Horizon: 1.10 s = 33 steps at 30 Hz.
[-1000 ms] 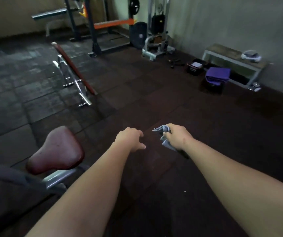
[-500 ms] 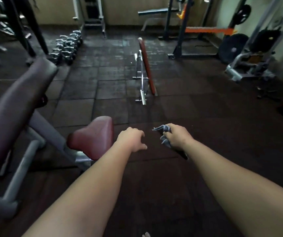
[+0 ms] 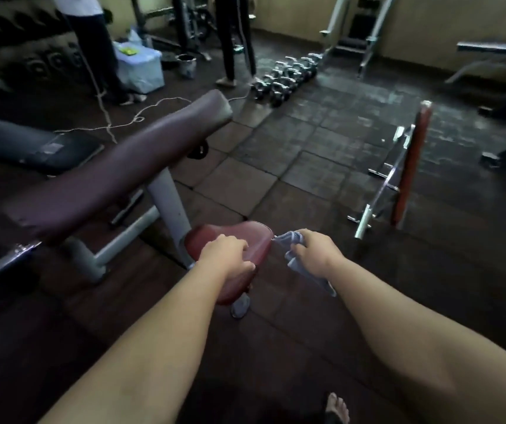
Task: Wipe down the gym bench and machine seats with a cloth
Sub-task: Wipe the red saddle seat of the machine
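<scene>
Both forearms (image 3: 160,347) are seen bare from near edge to wrists. Left hand (image 3: 225,255) and right hand (image 3: 312,252) are uncovered too. One foot (image 3: 337,403) is seen at near edge, right of centre, toes exposed, in a dark open sandal (image 3: 328,419). Strap detail is lost to blur.

Light: dim, coming softly from the far right.
Glare: pale sheen on floor tiles (image 3: 352,117) and dumbbells (image 3: 288,78).
Shadows: deep at left and bottom.
Sharpness: soft throughout, smeared toward the edges.
Distortion: wide-angle bowing at the borders.
</scene>
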Each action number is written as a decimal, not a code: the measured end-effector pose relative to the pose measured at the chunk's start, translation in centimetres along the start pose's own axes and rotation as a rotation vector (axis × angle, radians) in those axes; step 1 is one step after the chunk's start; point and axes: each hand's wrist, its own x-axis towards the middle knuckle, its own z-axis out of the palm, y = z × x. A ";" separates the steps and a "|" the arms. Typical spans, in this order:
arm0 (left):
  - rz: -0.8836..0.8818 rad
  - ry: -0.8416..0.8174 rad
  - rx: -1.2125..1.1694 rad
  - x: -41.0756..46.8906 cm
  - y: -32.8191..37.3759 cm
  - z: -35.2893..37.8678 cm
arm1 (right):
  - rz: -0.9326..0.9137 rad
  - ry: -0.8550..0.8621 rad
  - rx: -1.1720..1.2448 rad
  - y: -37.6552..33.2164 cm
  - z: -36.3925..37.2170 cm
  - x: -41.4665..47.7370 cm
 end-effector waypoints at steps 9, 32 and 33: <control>-0.407 0.102 -0.215 2.9 -0.9 -0.2 | -0.291 -0.229 -0.139 -0.4 -2.5 13.2; -0.861 0.272 -0.491 17.6 -7.0 19.2 | -0.681 -0.636 -0.417 0.7 18.5 35.1; -0.870 0.276 -0.496 18.1 -7.0 20.4 | -0.759 -0.660 -0.478 1.7 19.9 35.1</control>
